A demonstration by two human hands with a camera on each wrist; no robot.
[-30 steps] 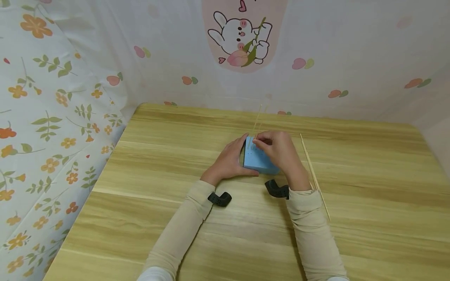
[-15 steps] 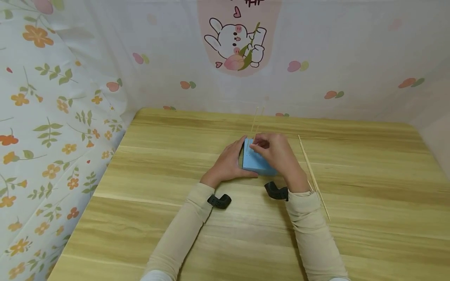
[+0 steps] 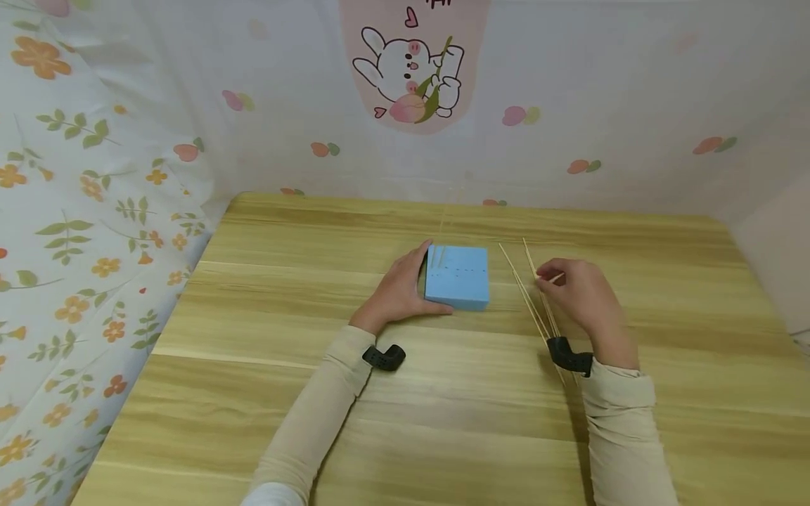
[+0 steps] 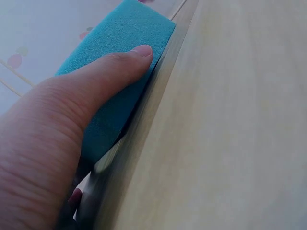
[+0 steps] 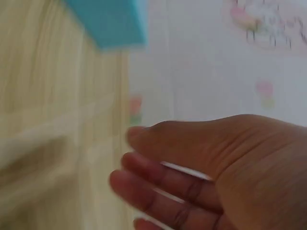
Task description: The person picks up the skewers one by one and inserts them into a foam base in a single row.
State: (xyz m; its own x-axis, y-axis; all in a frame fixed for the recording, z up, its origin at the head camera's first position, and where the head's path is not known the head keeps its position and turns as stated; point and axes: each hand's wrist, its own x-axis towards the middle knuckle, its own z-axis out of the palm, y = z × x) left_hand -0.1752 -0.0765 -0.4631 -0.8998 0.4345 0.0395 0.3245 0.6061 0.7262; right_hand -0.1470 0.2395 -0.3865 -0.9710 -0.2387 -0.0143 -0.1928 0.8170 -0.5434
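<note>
A light blue foam block (image 3: 465, 284) sits on the table, with a row of small dark marks on its top. My left hand (image 3: 399, 288) grips its left end; in the left wrist view the thumb (image 4: 110, 72) lies along the block's side. Two thin wooden skewers (image 3: 441, 254) stand upright in the block near its far left corner. My right hand (image 3: 582, 292) is over several loose skewers (image 3: 522, 288) lying right of the block. In the right wrist view its fingers (image 5: 158, 191) are loosely bent, thumb close to the index finger, with nothing visible between them.
The wood-grain table (image 3: 405, 436) ends at a white printed cloth (image 3: 538, 63) behind. A floral cloth (image 3: 82, 267) hangs along the left. Black wrist mounts (image 3: 384, 358) sit on both sleeves.
My right hand has left the skewer at the block and moved right to the loose skewers. My left hand stays on the block. The head view has shifted slightly.
</note>
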